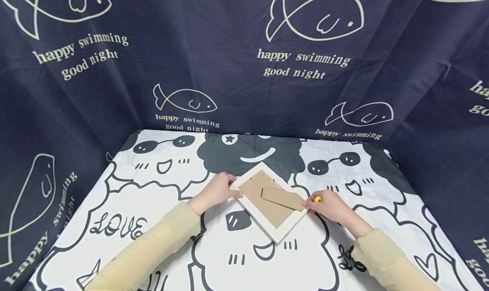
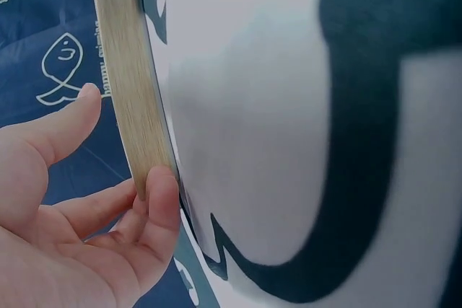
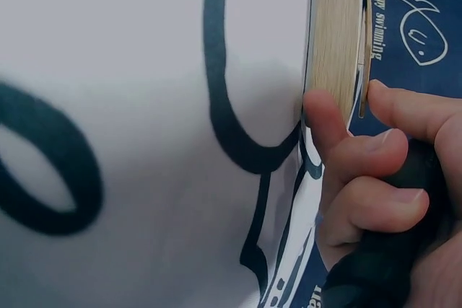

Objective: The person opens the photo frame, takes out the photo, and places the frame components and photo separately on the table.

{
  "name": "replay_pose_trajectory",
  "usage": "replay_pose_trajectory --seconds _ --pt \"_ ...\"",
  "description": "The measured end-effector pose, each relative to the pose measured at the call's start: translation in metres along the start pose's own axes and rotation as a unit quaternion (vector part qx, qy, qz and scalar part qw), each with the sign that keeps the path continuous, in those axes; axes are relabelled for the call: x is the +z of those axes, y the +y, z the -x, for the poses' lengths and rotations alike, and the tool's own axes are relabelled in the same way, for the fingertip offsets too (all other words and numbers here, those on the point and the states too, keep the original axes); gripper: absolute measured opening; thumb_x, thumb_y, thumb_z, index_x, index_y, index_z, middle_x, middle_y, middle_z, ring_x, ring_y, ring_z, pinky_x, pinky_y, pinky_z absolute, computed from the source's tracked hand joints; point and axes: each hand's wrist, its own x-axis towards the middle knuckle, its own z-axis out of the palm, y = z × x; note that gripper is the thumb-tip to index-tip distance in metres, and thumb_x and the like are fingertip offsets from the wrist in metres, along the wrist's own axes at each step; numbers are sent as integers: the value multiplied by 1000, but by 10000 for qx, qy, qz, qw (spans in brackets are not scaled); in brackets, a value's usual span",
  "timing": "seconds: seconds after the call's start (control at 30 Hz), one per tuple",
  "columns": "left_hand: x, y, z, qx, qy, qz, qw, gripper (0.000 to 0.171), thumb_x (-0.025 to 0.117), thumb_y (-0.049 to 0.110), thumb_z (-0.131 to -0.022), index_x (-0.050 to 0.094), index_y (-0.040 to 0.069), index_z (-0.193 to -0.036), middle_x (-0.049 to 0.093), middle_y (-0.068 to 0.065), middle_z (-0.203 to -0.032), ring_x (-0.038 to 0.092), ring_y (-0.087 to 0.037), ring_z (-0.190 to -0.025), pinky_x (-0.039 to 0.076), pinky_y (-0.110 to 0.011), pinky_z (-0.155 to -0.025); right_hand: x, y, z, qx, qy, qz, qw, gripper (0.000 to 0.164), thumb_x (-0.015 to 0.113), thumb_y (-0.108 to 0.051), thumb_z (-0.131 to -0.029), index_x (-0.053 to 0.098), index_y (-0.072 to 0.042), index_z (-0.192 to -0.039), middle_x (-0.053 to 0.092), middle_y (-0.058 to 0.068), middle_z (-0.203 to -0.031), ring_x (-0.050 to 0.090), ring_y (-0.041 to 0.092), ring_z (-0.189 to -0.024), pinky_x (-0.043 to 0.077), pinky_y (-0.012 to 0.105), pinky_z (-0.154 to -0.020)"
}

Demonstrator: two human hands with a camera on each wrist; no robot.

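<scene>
A picture frame (image 1: 277,233) with a pale wooden edge lies back side up on the cloth, turned like a diamond. Its brown backing board (image 1: 254,193) faces up, with a cardboard stand leg (image 1: 282,197) lying across it. My left hand (image 1: 218,191) holds the frame's left corner, fingertips (image 2: 163,185) against the wooden side. At the right corner, my right hand (image 1: 329,205) has thumb and a finger at the frame and the stand leg's end. The curled fingers of that hand also grip a dark-handled tool (image 3: 382,265) with a yellow end (image 1: 317,199); its working tip is hidden.
A white cloth (image 1: 160,206) with black cartoon drawings covers the table. Dark blue curtains (image 1: 237,49) printed with fish and lettering hang behind it and on both sides.
</scene>
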Motion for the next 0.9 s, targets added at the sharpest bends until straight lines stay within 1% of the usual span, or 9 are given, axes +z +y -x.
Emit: replay_pose_trajectory --seconds 0.07,0.23,0.4,0.57,0.7,0.77,0.83,0.87,0.9 --pt "1 -1 -1 26 0 -19 10000 47 75 34 -67 65 2 -101 61 -4 -84 49 -15 -76 42 -28 -68 1 1 1 12 -2 -33 10000 24 61 -35 -81 60 -12 -75 61 -2 -57 38 9 -34 35 25 -36" --pt "4 -2 -3 12 22 -62 10000 52 77 36 -65 64 3 -103 61 -4 -86 49 -15 -77 42 -27 -68 3 2 3 9 27 -52 10000 24 62 -35 -81 59 -13 -73 61 -3 -57 39 8 -34 34 24 -35" --pt "6 -2 -2 -32 79 -28 10000 58 78 34 -64 61 -1 -107 60 -9 -91 51 -17 -80 44 -28 -69 5 2 4 8 7 -44 10000 25 62 -37 -81 58 -13 -74 61 -3 -56 37 8 -33 34 24 -35" --pt "7 1 2 -299 133 -82 9994 65 75 36 -68 55 -7 -113 57 -18 -103 54 -24 -89 46 -33 -76 1 -3 4 17 10 122 9999 24 61 -36 -81 59 -13 -74 61 -4 -56 34 6 -31 32 23 -34" --pt "8 5 8 -609 89 -65 9981 74 73 41 -68 50 -9 -118 51 -22 -113 52 -28 -98 45 -37 -82 -13 -16 6 -142 79 61 9998 27 59 -37 -83 61 -10 -79 60 -1 -54 36 6 -31 31 23 -34" --pt "9 7 11 -693 54 -103 9975 80 72 44 -68 46 -9 -122 48 -24 -119 49 -32 -105 43 -40 -87 -25 -26 8 -279 205 -142 9993 31 57 -39 -84 61 -9 -80 57 0 -51 36 7 -32 31 24 -33" --pt "10 8 12 -754 20 -160 9970 85 71 46 -68 42 -9 -126 44 -26 -124 45 -36 -112 41 -42 -91 -39 -38 11 -451 369 -550 9968 35 55 -43 -84 59 -9 -76 51 -1 -47 36 7 -33 31 24 -33" --pt "10 8 12 -749 9 -191 9970 86 71 46 -68 41 -9 -127 42 -27 -126 43 -37 -114 40 -43 -92 -47 -45 13 -570 459 -889 9933 37 54 -44 -85 57 -9 -72 48 -2 -45 36 7 -33 31 24 -32" --pt "10 7 13 -733 4 -213 9971 87 71 47 -68 40 -9 -127 41 -27 -128 42 -38 -116 39 -44 -93 -55 -51 15 -758 536 -1347 9865 39 52 -43 -87 54 -9 -68 46 -2 -44 35 7 -33 30 25 -32"
